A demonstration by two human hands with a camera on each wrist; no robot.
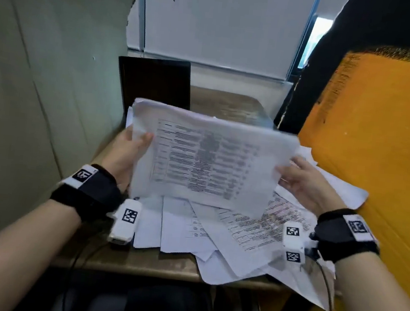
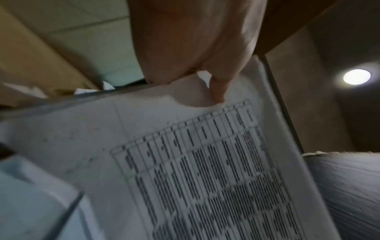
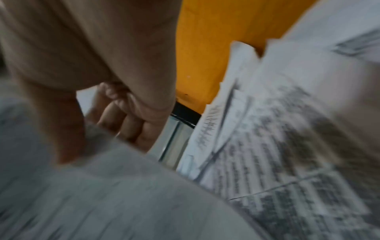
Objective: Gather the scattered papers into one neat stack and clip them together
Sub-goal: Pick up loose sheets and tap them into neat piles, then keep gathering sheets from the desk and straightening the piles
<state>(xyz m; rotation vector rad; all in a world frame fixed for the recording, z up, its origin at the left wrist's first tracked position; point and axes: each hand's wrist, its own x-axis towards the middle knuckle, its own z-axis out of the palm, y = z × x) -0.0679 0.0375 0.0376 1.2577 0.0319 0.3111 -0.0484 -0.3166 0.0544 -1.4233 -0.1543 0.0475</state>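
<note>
The left hand [image 1: 125,151] pinches the left edge of a white printed sheaf of table-filled papers [image 1: 206,155], thumb [image 2: 218,87] on its face. The right hand [image 1: 302,184] clamps the right edge between thumb and curled fingers [image 3: 123,120]. Beneath both, loose white printed sheets [image 1: 241,233] lie scattered on the brown wooden table [image 1: 160,265].

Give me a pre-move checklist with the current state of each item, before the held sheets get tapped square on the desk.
1. Left hand grips the held sheets, thumb on front: ok.
2. Right hand grips their opposite edge: ok.
3. Held sheets' edges aligned: not ok, top left corner looks uneven.
4. All papers gathered: not ok, loose sheets lie fanned on the desk.
5. No sheet overhangs the desk's near edge: not ok.
6. Clip within reach: cannot tell, none visible.
</note>
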